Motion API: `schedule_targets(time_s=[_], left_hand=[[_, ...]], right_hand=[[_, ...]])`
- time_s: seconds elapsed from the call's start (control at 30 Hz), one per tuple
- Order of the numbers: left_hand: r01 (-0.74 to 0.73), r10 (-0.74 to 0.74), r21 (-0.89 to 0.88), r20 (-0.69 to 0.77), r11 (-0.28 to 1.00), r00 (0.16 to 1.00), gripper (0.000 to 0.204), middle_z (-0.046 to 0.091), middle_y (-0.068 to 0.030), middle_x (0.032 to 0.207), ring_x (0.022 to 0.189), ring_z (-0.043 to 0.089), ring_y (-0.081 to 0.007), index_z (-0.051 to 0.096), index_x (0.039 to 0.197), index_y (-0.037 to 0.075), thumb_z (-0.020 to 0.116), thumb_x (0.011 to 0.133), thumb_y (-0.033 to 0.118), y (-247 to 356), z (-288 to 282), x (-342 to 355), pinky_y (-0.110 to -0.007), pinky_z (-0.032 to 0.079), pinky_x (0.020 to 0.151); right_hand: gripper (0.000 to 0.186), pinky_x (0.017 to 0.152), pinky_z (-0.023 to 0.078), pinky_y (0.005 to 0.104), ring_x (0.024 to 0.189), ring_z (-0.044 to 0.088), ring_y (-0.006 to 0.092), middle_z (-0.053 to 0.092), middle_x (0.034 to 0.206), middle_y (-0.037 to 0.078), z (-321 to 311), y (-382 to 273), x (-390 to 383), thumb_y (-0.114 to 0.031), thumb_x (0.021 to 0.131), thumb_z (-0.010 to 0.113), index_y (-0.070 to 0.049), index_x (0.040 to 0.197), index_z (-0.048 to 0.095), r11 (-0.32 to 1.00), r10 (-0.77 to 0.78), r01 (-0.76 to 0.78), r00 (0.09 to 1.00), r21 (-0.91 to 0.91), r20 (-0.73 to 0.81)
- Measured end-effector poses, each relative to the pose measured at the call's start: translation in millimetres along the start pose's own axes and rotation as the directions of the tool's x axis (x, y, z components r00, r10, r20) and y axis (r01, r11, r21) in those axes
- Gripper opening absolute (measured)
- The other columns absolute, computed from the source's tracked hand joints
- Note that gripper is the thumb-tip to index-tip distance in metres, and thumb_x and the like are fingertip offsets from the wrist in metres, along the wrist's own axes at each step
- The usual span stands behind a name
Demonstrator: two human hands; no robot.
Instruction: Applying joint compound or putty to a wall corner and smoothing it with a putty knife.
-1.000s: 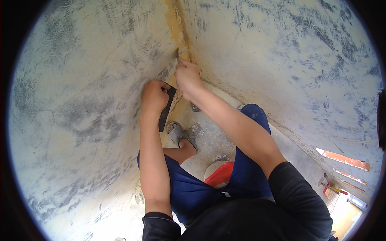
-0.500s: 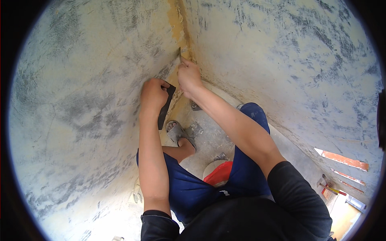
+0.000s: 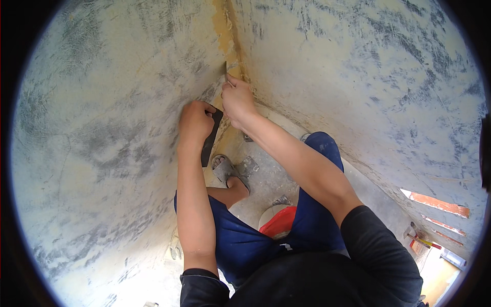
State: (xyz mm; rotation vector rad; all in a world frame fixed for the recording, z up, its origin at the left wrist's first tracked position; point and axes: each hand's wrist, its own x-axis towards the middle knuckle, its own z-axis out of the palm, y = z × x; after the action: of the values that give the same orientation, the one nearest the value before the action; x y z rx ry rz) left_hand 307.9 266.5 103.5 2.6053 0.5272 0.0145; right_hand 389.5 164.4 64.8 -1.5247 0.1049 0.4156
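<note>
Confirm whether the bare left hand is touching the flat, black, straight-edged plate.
Touching. The head view shows the left hand gripping the black plate near its upper end, thumb overlapping the surface.

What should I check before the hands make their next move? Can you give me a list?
1. Left hand has hold of the black board: ok, its fingers are closed over the upper end.
2. Right hand has hold of the scraper: ok, the blade pokes out past the fingers.
3. Scraper touches the left wall: cannot tell; it is close to it, near the corner.
4. Hands are apart: ok, there is a gap between them.
5. Toes are covered: not ok, they poke out of the grey sandal.
6. Something is on the black board: cannot tell, we see it nearly edge-on.
</note>
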Motion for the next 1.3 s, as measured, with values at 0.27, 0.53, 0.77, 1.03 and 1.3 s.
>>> schedule_targets(time_s=[0.27,0.53,0.77,1.03,1.3], left_hand=[[0.031,-0.031,-0.021,0.006,0.999,0.999,0.023,0.076,-0.0232,0.099,0.095,0.074,-0.0374,0.081,0.101,0.003,0.072,0.081,-0.004,-5,-2,-3,-0.043,0.056,0.087],[-0.053,0.041,-0.102,-0.111,0.993,0.993,0.021,0.076,-0.0235,0.102,0.099,0.073,-0.0406,0.080,0.103,0.003,0.071,0.084,0.001,11,-4,2,-0.044,0.055,0.092],[-0.070,0.049,-0.155,-0.139,0.985,0.989,0.023,0.075,-0.0250,0.108,0.106,0.071,-0.0426,0.078,0.109,0.002,0.071,0.087,0.003,14,-5,1,-0.045,0.054,0.096],[-0.040,0.021,-0.164,-0.119,0.986,0.993,0.027,0.074,-0.0252,0.111,0.109,0.070,-0.0420,0.076,0.113,0.001,0.070,0.088,0.003,14,-5,1,-0.045,0.053,0.097],[-0.077,0.060,-0.141,-0.121,0.987,0.991,0.024,0.074,-0.0254,0.109,0.107,0.071,-0.0422,0.077,0.109,0.001,0.070,0.086,0.001,9,4,2,-0.045,0.054,0.096]], right_hand=[[0.049,0.053,0.052,0.0385,0.061,0.064,0.0218,0.075,0.095,0.019,-3,-30,-23,-0.013,0.103,0.048,-0.007,0.151,0.056,0.992,0.111,-0.113,0.993,0.061,0.035],[0.050,0.049,0.050,0.0402,0.060,0.063,0.0226,0.074,0.095,0.017,-7,-26,8,-0.011,0.102,0.048,-0.012,0.151,0.056,0.980,0.159,-0.155,0.987,0.126,-0.026],[0.051,0.044,0.045,0.0375,0.057,0.058,0.0200,0.069,0.092,0.015,-3,-24,-6,-0.010,0.101,0.047,-0.009,0.151,0.055,0.970,0.173,-0.178,0.984,0.165,0.043],[0.062,0.041,0.033,0.0280,0.050,0.038,0.0102,0.050,0.083,0.004,-20,-17,15,-0.014,0.105,0.049,-0.009,0.164,0.030,0.903,0.296,-0.337,0.937,0.267,0.185],[0.019,0.041,0.033,0.0285,0.056,0.046,0.0118,0.054,0.078,0.006,-66,-23,14,-0.018,0.102,0.057,-0.003,0.113,0.063,0.951,0.293,-0.309,0.914,0.011,0.279]])
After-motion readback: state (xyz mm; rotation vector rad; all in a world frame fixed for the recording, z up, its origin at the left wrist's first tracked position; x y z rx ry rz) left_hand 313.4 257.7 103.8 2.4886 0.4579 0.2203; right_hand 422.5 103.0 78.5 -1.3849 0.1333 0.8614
